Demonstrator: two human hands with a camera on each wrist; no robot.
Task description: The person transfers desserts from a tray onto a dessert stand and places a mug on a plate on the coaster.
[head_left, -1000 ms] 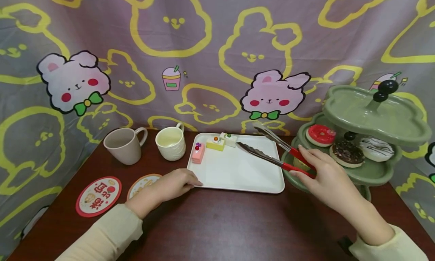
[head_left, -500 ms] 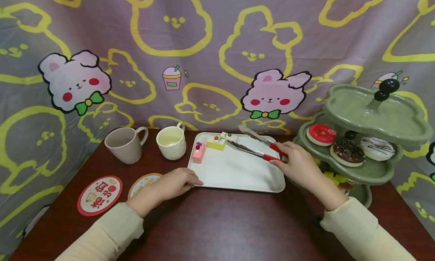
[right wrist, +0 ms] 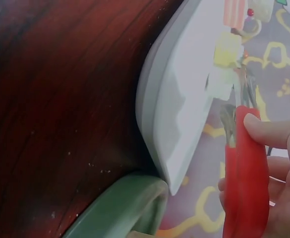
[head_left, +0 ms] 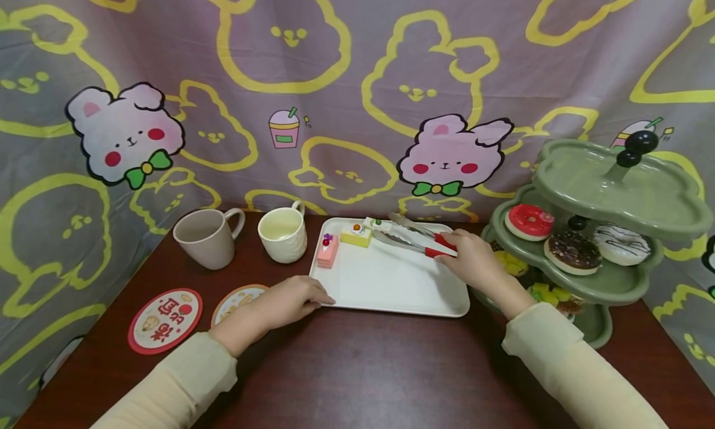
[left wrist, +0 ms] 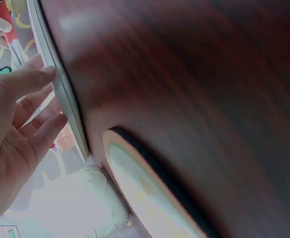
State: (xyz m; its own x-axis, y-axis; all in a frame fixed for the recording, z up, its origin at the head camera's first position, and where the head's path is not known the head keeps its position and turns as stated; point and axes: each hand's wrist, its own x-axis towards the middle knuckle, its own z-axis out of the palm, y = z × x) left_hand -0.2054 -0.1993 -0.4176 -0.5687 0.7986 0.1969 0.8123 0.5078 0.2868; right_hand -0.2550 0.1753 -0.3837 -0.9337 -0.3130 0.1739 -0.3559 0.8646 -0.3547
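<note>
My right hand [head_left: 471, 259] holds metal tongs [head_left: 410, 243] by their red handles, thumb pressed on one handle in the right wrist view. The tong tips reach to a white cake piece [head_left: 377, 225] at the back of the white tray [head_left: 402, 286], one arm on its near side and the other toward the back rim. Beside it lie a yellow cake piece [head_left: 355, 235] and a pink cake piece [head_left: 328, 251] with a cherry-like topping. At the tray's front left corner my left hand [head_left: 296, 298] pinches the rim between thumb and fingers.
On the right stands a green tiered stand [head_left: 620, 187] with several donuts, including a red one [head_left: 527, 222], and more food below. To the left are a grey mug [head_left: 205, 239], a cream cup [head_left: 283, 235] and two round coasters [head_left: 166, 321]. A patterned cloth [head_left: 346, 56] hangs behind.
My right hand has moved left from the stand, bringing the tongs over the tray; they have come lower at the white cake piece and narrowed. My left hand has stayed put.
</note>
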